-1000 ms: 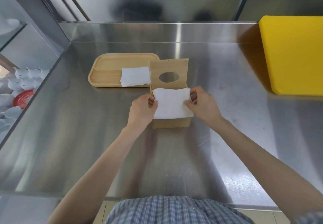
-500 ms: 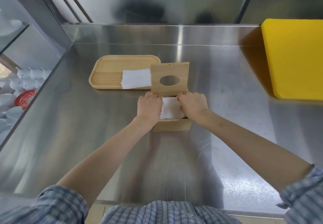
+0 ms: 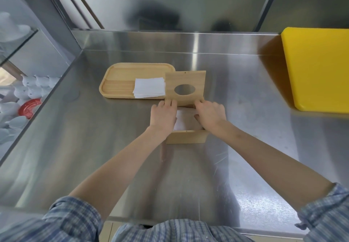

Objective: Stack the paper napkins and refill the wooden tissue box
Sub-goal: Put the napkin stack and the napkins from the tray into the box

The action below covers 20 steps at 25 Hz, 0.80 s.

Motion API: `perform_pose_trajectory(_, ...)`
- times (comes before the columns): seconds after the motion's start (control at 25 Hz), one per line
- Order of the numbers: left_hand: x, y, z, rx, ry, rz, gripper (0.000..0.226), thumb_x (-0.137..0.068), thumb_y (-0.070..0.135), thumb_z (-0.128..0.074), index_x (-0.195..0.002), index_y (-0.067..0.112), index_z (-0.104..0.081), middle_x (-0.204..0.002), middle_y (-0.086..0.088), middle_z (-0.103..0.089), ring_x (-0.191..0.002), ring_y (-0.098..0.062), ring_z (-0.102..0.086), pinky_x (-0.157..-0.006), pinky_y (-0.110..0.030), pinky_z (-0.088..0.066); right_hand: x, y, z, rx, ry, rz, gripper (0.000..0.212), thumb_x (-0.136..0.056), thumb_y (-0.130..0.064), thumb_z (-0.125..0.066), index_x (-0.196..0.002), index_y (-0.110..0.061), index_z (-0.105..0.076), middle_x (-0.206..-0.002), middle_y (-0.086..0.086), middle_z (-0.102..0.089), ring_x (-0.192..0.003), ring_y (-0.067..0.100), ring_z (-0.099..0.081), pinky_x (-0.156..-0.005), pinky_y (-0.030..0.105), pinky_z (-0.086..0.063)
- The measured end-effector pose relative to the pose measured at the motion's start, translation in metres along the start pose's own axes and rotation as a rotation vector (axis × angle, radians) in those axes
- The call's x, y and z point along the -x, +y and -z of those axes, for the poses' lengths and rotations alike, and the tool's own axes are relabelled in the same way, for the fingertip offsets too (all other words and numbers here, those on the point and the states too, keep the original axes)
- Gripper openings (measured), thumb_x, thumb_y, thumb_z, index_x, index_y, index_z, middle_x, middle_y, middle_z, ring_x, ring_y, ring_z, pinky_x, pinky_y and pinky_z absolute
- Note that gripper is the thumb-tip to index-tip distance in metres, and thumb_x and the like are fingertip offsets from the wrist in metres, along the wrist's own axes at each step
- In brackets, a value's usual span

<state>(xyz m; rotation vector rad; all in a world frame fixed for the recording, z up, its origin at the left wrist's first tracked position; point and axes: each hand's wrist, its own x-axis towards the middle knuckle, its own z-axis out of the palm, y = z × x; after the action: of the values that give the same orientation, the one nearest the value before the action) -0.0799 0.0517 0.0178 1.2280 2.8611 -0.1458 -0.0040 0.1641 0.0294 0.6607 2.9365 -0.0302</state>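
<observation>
Both your hands are down in the open wooden tissue box (image 3: 186, 137), which sits at the middle of the steel counter (image 3: 94, 147) directly ahead of you. Your left hand (image 3: 163, 114) covers the box's left side and your right hand (image 3: 210, 114) its right side, with a strip of the white napkins in the box (image 3: 184, 121) showing between them. The fingers (image 3: 167, 103) of both hands lie flat and spread, palms down on the paper, reaching toward the far wall of the box; they look to be pressing rather than pinching, though the fingertips are partly hidden at the far edge, so you cannot be sure nothing is caught beneath them. The hinged lid (image 3: 185, 88), with its oval hole, stands open just beyond your fingertips, so it lies straight ahead of both hands and about equally near to each. The remaining stack of napkins (image 3: 149, 90) rests on the right end of the wooden tray (image 3: 117, 85), beyond and to the left of the box and touching or nearly touching the lid's left edge. That makes your left hand the nearer one for fetching more. If you judge the box full enough, the lid needs only to swing toward you, once your hands are clear.
</observation>
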Motion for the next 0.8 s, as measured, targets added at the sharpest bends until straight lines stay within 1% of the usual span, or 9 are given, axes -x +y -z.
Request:
perform_pose_trajectory(0.08,0.002,-0.004,0.004,0.018,0.046,-0.054,0.032,-0.092,0.023,-0.049,-0.119,0.008,-0.045,-0.123,-0.008,-0.054,-0.115,-0.025,-0.05,-0.085,-0.033,-0.038,0.002,0.001,0.004,-0.049,0.032,0.039,0.026,-0.092,-0.014,-0.048,-0.118,-0.008,-0.051,-0.123,0.011,-0.055,-0.107,0.035,-0.057,-0.067,0.034,-0.037)
perform_pose_trajectory(0.12,0.002,-0.004,0.006,0.013,0.055,-0.097,0.029,-0.092,0.024,-0.047,-0.118,0.01,-0.048,-0.123,-0.007,-0.055,-0.116,-0.024,-0.049,-0.088,-0.033,-0.036,0.003,0.001,0.006,-0.066,0.035,0.082,0.027,-0.092,-0.014,-0.048,-0.119,-0.009,-0.052,-0.124,0.01,-0.054,-0.111,0.032,-0.055,-0.07,0.035,-0.04)
perform_pose_trajectory(0.2,0.001,-0.004,0.008,-0.001,0.021,-0.17,0.028,-0.093,0.024,-0.044,-0.117,0.014,-0.054,-0.122,-0.003,-0.058,-0.118,-0.022,-0.049,-0.093,-0.034,-0.032,0.002,-0.004,0.007,-0.044,-0.015,0.188,0.03,-0.091,-0.015,-0.049,-0.12,-0.013,-0.055,-0.125,0.006,-0.057,-0.116,0.027,-0.053,-0.085,0.036,-0.043)
perform_pose_trajectory(0.28,-0.003,-0.003,0.008,-0.084,-0.078,-0.216,0.028,-0.092,0.027,-0.044,-0.113,0.016,-0.058,-0.118,-0.003,-0.062,-0.115,-0.023,-0.052,-0.096,-0.036,-0.03,-0.001,-0.009,0.004,0.053,-0.121,0.241,0.029,-0.089,-0.018,-0.05,-0.117,-0.015,-0.059,-0.122,0.003,-0.062,-0.117,0.023,-0.054,-0.096,0.034,-0.036)
perform_pose_trajectory(0.4,-0.008,-0.004,0.005,-0.289,-0.238,-0.258,0.033,-0.092,0.036,-0.046,-0.113,0.013,-0.059,-0.119,-0.005,-0.062,-0.117,-0.023,-0.049,-0.104,-0.041,-0.025,-0.009,-0.011,0.002,0.216,-0.261,0.233,0.023,-0.09,-0.024,-0.048,-0.105,-0.017,-0.064,-0.114,0.001,-0.067,-0.114,0.019,-0.054,-0.104,0.031,-0.027)
perform_pose_trajectory(0.52,-0.015,-0.003,0.002,-0.336,-0.306,-0.274,0.036,-0.092,0.039,-0.045,-0.115,0.014,-0.058,-0.121,-0.005,-0.061,-0.12,-0.022,-0.047,-0.107,-0.041,-0.023,-0.016,-0.01,0.003,0.333,-0.347,0.232,0.023,-0.091,-0.027,-0.047,-0.105,-0.022,-0.064,-0.112,-0.003,-0.068,-0.116,0.014,-0.051,-0.109,0.03,-0.021)
perform_pose_trajectory(0.68,-0.016,-0.004,0.001,-0.29,-0.31,-0.287,0.038,-0.093,0.039,-0.043,-0.116,0.013,-0.058,-0.122,-0.007,-0.061,-0.119,-0.024,-0.047,-0.104,-0.039,-0.027,-0.017,-0.008,0.0,0.328,-0.361,0.242,0.025,-0.093,-0.027,-0.044,-0.105,-0.02,-0.065,-0.111,-0.002,-0.069,-0.115,0.014,-0.052,-0.112,0.03,-0.018)
perform_pose_trajectory(0.76,-0.012,-0.008,0.005,-0.156,-0.27,-0.285,0.036,-0.093,0.036,-0.043,-0.115,0.012,-0.058,-0.12,-0.009,-0.063,-0.116,-0.026,-0.051,-0.1,-0.037,-0.031,-0.014,-0.007,0.002,0.253,-0.321,0.259,0.025,-0.092,-0.022,-0.043,-0.104,-0.017,-0.065,-0.111,0.001,-0.069,-0.114,0.016,-0.054,-0.111,0.03,-0.021)
perform_pose_trajectory(0.8,-0.01,-0.01,0.01,-0.058,-0.234,-0.271,0.036,-0.093,0.034,-0.043,-0.118,0.014,-0.058,-0.121,-0.009,-0.064,-0.116,-0.026,-0.054,-0.097,-0.035,-0.034,-0.012,-0.007,0.004,0.19,-0.29,0.263,0.026,-0.091,-0.018,-0.044,-0.105,-0.015,-0.065,-0.112,0.003,-0.069,-0.115,0.018,-0.055,-0.109,0.03,-0.024)
